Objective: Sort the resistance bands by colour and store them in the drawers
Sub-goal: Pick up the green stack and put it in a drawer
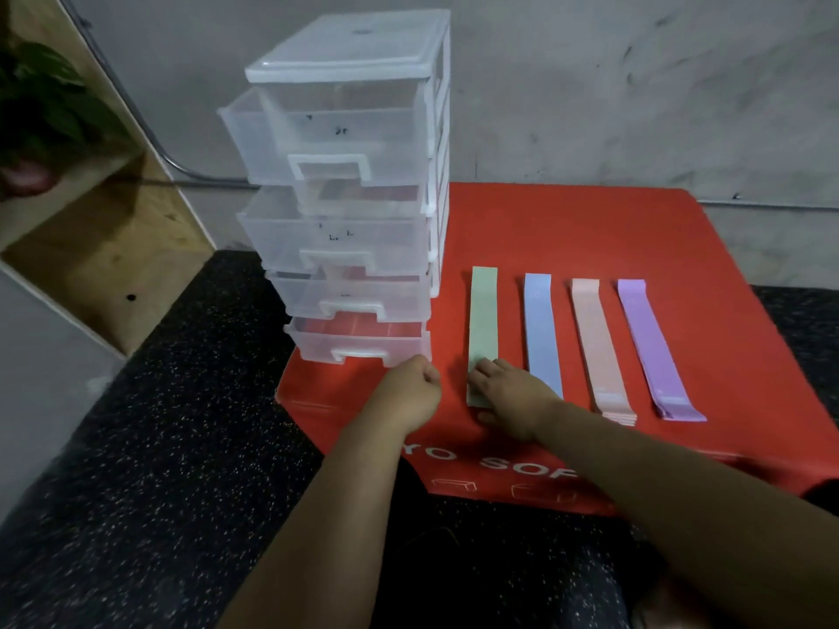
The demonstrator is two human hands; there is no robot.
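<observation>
In the middle of the frame, on a red box [590, 229], we see four resistance bands lying flat side by side, each apart from the next: a green band [483, 320], a blue band [540, 329], a pink band [597, 342] and a purple band [649, 347]. To their left, on the same box, stands a clear plastic drawer unit [354, 174] with four drawers, every one of them pulled out a little. The left hand [411, 392] is just below the right corner of the bottom drawer [358, 345]; its grip is together in a fist with nothing in it. The right hand [513, 397] rests on the lower end of the green band; its grip is apart, with the fingers laid rather flat. At the lower left is a black speckled floor [159, 424].
</observation>
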